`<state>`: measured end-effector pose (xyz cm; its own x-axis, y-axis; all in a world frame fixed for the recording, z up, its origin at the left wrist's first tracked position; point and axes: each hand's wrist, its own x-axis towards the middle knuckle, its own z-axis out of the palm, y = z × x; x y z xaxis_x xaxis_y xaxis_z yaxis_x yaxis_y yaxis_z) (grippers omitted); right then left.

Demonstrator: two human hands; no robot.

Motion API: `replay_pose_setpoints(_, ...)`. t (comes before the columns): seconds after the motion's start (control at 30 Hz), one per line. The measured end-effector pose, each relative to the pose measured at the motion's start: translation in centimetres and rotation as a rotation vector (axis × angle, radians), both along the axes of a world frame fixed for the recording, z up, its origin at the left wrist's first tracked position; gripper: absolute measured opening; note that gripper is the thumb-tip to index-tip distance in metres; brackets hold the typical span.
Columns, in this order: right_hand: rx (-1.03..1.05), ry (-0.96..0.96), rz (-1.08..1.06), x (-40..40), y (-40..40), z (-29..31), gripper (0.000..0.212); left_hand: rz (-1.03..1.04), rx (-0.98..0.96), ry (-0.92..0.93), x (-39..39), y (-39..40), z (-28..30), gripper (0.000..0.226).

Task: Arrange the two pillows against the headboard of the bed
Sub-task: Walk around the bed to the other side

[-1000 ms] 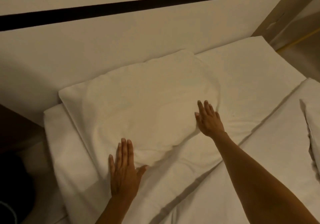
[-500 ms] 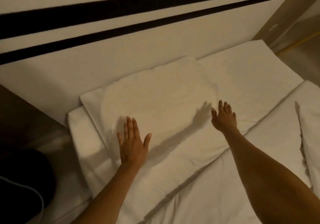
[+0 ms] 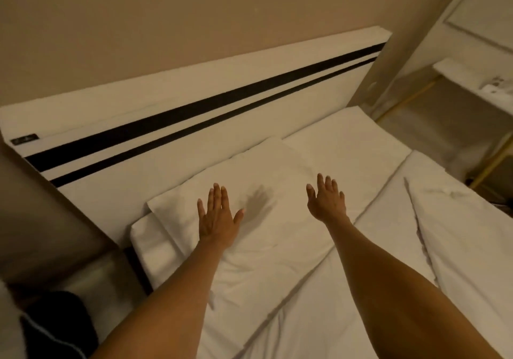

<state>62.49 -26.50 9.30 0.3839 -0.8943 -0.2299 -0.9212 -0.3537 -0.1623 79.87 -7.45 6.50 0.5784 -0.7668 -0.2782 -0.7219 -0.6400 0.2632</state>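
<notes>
A white pillow (image 3: 266, 181) lies flat at the left head of the bed, its far edge against the white headboard (image 3: 194, 103) with two black stripes. My left hand (image 3: 218, 217) hovers flat over the pillow's near left part, fingers apart, its shadow cast just to the right. My right hand (image 3: 326, 199) hangs open above the pillow's right side, holding nothing. A second white pillow (image 3: 466, 236) rests further right on the white duvet (image 3: 361, 275), away from the headboard.
Bare white mattress sheet (image 3: 355, 136) fills the right head of the bed. A pale door and shelf unit (image 3: 472, 86) stand at the right. A dark bag (image 3: 55, 328) sits on the floor at the lower left, beside the bed's left edge.
Both hands have lifted off the pillow and drawn closer together. The view has pulled back and tilted up, showing the whole headboard and the wall.
</notes>
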Motion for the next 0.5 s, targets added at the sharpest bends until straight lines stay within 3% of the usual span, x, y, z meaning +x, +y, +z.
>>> replay_pose_setpoints(0.27,-0.069,-0.006,-0.107,-2.6,7.8,10.2,0.063,-0.263,-0.010,-0.031,1.3,0.9,12.3,0.077)
replay_pose_setpoints(0.5,-0.201,-0.003,-0.260,-8.1,16.6,19.2,0.062,-0.520,-0.084,-0.057,-2.6,3.1,22.1,0.077)
